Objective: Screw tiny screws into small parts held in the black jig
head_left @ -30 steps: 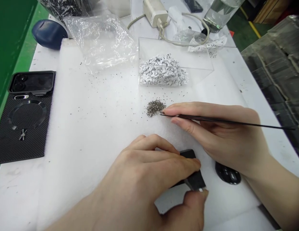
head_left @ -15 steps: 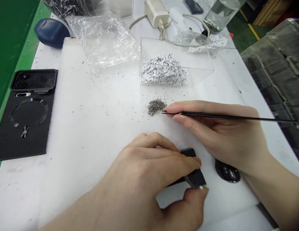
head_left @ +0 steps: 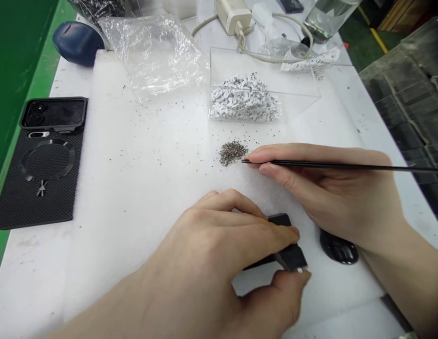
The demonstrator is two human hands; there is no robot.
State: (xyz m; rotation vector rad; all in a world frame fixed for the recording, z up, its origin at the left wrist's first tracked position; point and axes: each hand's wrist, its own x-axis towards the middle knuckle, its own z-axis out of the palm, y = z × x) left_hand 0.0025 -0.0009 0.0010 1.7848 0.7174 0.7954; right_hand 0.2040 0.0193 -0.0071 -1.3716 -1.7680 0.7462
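Left hand [head_left: 219,245]: curled around black block [head_left: 292,258] | right hand [head_left: 349,188]: pinching black tweezers [head_left: 331,165], seemingly touching grain pile [head_left: 233,152]

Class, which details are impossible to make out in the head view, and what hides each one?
All in the head view:
Black block: full shape, partly covered by the left hand.
Tweezers: far end, cut off by the right edge.
Small dark grains: single shapes, too small to tell.
Glossy black object: full outline, partly behind the right hand.
Clear container: upper end, cut off by the top edge.
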